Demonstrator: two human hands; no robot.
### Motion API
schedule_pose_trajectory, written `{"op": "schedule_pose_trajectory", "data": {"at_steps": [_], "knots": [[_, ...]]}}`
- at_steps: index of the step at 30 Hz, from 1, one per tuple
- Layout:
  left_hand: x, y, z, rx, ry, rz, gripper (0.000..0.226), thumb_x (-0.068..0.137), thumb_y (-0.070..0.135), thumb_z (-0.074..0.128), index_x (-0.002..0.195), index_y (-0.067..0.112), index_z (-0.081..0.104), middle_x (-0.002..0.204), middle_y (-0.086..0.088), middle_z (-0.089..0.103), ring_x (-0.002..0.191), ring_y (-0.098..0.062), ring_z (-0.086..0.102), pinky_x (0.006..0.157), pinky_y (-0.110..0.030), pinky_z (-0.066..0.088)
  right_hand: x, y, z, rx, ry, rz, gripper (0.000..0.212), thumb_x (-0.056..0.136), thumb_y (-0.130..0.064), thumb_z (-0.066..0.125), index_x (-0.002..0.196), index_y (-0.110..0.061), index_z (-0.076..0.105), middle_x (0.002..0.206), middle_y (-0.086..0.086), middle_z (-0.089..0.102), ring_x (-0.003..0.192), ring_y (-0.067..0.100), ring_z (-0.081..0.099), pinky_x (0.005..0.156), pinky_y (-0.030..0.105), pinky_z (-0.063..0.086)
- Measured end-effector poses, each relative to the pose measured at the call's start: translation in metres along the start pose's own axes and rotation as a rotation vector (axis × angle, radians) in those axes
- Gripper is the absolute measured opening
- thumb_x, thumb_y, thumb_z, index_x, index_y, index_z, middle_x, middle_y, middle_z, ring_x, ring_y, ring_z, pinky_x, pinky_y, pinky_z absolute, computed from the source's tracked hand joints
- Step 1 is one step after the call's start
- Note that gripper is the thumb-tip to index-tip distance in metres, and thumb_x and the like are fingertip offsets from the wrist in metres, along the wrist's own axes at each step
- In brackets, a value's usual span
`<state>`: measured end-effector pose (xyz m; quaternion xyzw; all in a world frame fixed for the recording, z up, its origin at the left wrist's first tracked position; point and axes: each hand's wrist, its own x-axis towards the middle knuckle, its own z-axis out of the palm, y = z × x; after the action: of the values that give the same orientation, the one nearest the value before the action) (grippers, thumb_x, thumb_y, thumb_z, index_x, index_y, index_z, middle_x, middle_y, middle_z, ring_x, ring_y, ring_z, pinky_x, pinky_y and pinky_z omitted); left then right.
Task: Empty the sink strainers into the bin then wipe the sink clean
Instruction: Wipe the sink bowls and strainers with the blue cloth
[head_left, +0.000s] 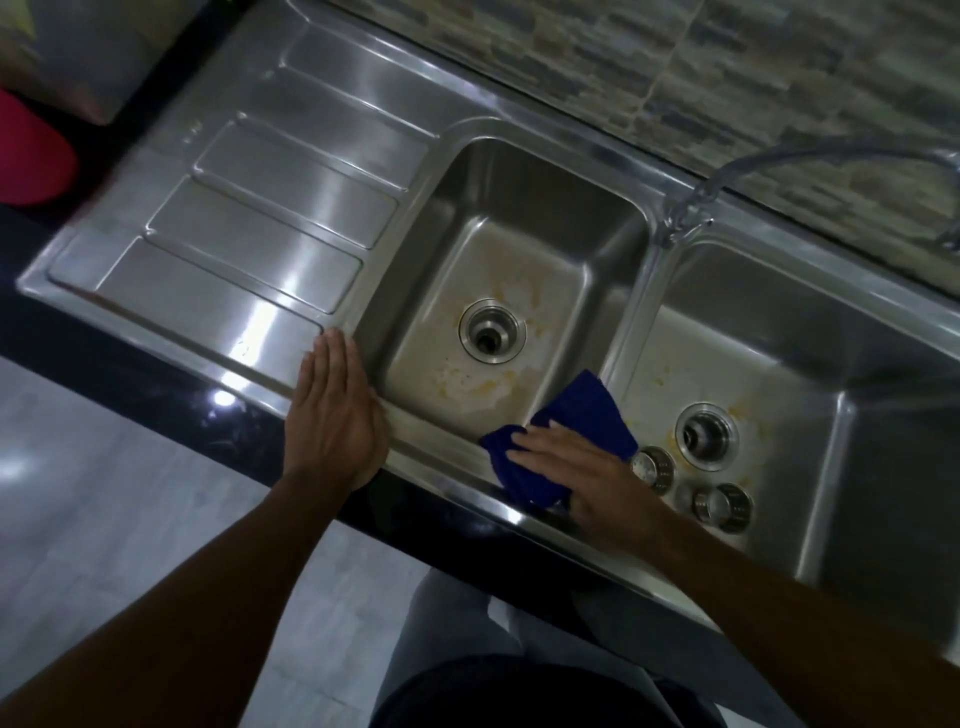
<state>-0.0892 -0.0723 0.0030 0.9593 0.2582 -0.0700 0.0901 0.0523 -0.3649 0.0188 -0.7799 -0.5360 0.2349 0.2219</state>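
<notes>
A steel double sink fills the view. The left basin (587, 244) has yellowish stains around its open drain (492, 331). The right basin (810, 364) is stained too, and its drain (706, 436) is open. Two metal strainers (653, 468) (723, 506) lie loose on the right basin's floor near the front. My right hand (582, 470) presses a blue cloth (582, 415) flat on the front rim between the basins, fingers spread over it. My left hand (335, 410) rests flat and open on the front rim at the left basin's corner.
A ribbed steel drainboard (234, 218) lies left of the basins. The tap (727, 182) reaches over the divider from the tiled back wall. A red object (31, 156) sits at the far left. Black counter edge (156, 379) and grey floor lie below.
</notes>
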Motion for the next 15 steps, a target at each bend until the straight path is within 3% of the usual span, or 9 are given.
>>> {"op": "schedule_pose_trajectory", "data": {"at_steps": [2,5,9,12,15], "knots": [[0.0,0.001,0.0,-0.004,0.006,0.001,0.067,0.102,0.034,0.012,0.158,-0.003,0.006,0.166,-0.025,0.003,0.156,-0.032,0.001,0.127,-0.046,0.007,0.005,0.012,-0.01,-0.022,-0.029,-0.047,0.079,0.07,0.024,0.06,0.141,-0.011,0.056,0.15,0.005,0.048,0.145,0.02,0.036,0.125,0.035,0.02],[-0.001,0.002,-0.001,-0.047,0.001,-0.01,0.067,0.103,0.037,0.013,0.158,0.0,0.004,0.166,-0.022,0.001,0.156,-0.03,-0.002,0.128,-0.045,0.007,0.023,0.025,-0.021,-0.017,0.035,0.029,0.072,0.071,0.024,0.071,0.135,-0.005,0.06,0.144,0.014,0.054,0.137,0.029,0.049,0.119,0.047,0.032],[0.005,-0.001,-0.009,-0.135,0.01,-0.012,0.068,0.101,0.041,0.02,0.158,0.004,0.015,0.166,-0.019,0.016,0.155,-0.029,0.012,0.127,-0.048,0.013,0.062,0.022,-0.018,0.141,0.166,0.236,0.066,0.077,0.023,0.063,0.136,-0.005,0.058,0.14,0.013,0.056,0.13,0.022,0.052,0.117,0.019,0.03],[0.028,-0.012,-0.02,-0.156,0.055,0.009,0.061,0.101,0.036,0.03,0.155,0.008,0.027,0.162,-0.016,0.029,0.151,-0.029,0.025,0.124,-0.052,0.02,0.099,0.021,-0.019,0.17,0.218,0.364,0.069,0.08,0.022,0.057,0.141,-0.012,0.053,0.138,0.008,0.055,0.127,0.022,0.055,0.112,0.033,0.04],[0.063,-0.025,-0.028,-0.137,0.081,0.036,0.06,0.1,0.035,0.031,0.155,0.01,0.027,0.163,-0.014,0.027,0.153,-0.027,0.02,0.125,-0.05,0.015,0.133,0.021,-0.013,0.139,0.24,0.464,0.073,0.08,0.02,0.058,0.144,-0.013,0.049,0.143,0.009,0.051,0.128,0.023,0.053,0.112,0.035,0.04]]}}
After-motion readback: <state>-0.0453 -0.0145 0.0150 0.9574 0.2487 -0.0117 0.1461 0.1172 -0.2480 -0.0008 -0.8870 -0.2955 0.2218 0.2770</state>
